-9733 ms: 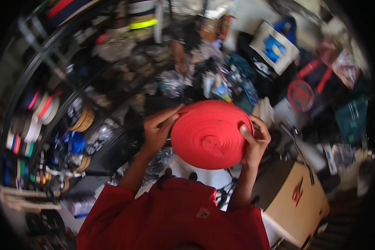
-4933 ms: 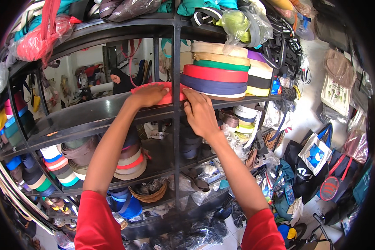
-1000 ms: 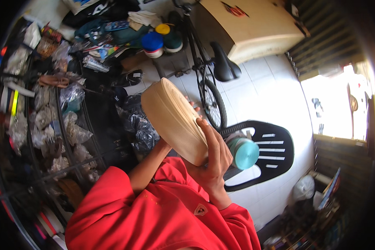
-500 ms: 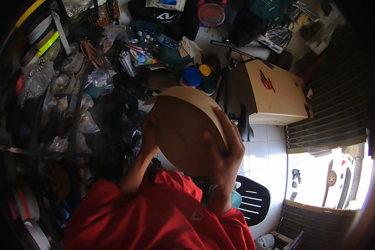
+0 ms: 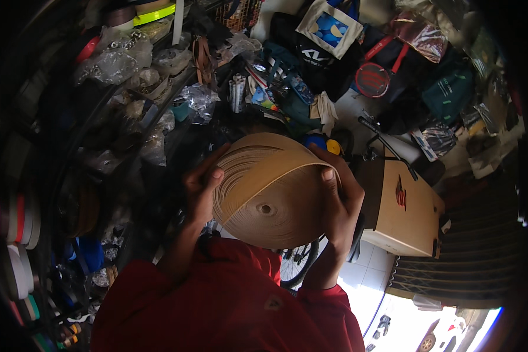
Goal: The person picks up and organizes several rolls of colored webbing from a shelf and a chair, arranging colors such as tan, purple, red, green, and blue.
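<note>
I hold a large tan roll of webbing tape (image 5: 270, 193) in front of my chest, its flat face and small centre hole turned toward me. My left hand (image 5: 202, 185) grips the roll's left edge with the thumb on the wound layers. My right hand (image 5: 339, 199) clasps its right edge, fingers wrapped over the rim. Red sleeves and shirt fill the lower part of the view.
A dark metal shelf rack (image 5: 53, 193) with coloured tape rolls (image 5: 17, 246) and plastic bags (image 5: 117, 58) stands on the left. Bags (image 5: 328, 35) and clutter lie on the floor ahead. A cardboard box (image 5: 405, 205) and a bicycle wheel (image 5: 296, 261) are at right.
The view has swung round, so the shelf and floor clutter shifted. The tan roll stays in both hands, now turned with its flat face toward me.
</note>
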Motion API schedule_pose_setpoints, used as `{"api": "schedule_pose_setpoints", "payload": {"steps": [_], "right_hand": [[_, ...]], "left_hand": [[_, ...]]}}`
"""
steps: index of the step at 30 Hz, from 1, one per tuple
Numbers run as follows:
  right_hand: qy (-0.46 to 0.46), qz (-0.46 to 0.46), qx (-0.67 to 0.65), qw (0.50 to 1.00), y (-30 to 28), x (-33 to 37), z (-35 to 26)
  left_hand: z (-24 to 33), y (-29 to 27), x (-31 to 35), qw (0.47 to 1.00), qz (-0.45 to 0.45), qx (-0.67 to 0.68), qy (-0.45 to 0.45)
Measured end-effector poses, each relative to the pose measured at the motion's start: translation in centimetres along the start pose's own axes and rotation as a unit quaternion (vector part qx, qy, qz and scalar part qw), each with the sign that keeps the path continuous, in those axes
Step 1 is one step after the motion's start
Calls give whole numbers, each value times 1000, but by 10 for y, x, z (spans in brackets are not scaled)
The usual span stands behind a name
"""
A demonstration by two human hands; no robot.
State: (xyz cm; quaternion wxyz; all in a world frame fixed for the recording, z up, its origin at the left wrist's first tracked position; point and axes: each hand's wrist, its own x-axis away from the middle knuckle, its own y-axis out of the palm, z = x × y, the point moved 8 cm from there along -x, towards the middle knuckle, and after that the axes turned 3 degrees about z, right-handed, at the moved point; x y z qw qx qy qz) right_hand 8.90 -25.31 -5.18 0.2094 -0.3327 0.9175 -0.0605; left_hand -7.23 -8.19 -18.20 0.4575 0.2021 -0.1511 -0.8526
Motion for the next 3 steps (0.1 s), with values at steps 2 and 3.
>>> {"api": "schedule_pose_setpoints", "payload": {"steps": [2,3], "right_hand": [[17,-5,-26,999,5,-23,4],[28,-13,-49,998,9,-36,3]], "left_hand": [[5,-3,-5,1000,21,-6,16],[7,-1,-9,999,31,-5,26]]}}
